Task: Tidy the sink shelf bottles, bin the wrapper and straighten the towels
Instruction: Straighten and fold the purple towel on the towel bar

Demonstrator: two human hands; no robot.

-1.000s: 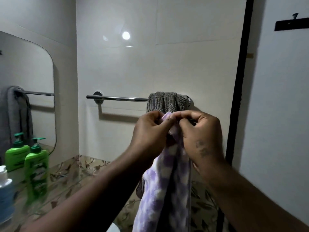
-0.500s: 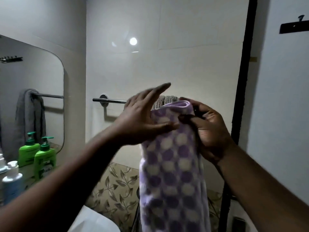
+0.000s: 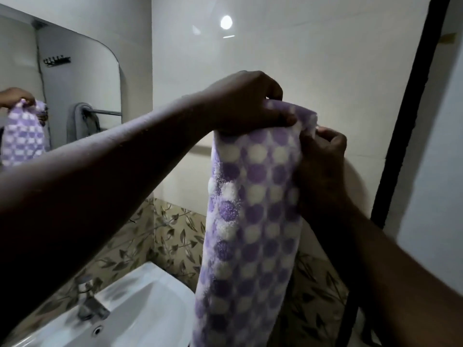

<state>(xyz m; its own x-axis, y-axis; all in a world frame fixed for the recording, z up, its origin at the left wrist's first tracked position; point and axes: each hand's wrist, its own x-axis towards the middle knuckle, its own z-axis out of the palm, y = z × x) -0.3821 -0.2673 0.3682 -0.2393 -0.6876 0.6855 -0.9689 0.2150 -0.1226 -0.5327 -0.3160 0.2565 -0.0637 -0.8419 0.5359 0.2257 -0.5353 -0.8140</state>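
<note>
Our left hand (image 3: 246,103) has its grip clamped on the top fold of the purple-and-white dotted towel (image 3: 253,221). Our right hand (image 3: 323,156) pinches the same top edge just beside it. The towel hangs lengthwise before the tiled wall (image 3: 325,58), right of the white sink (image 3: 150,304) and tap (image 3: 87,306). The mirror (image 3: 82,83) reflects it.

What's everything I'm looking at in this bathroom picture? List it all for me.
spotted towel: one, purple with white spots, hanging from both hands, centre
sink: one, white, bottom left
tap: one, silver, on the sink's back edge
mirror: one, left wall
grey towel: one, seen only in the mirror, on a rail
leaf tiles: a band, beige and brown, low on the wall
door frame: one, black, right
left hand: grips the towel's top
right hand: pinches the towel's top edge
</note>
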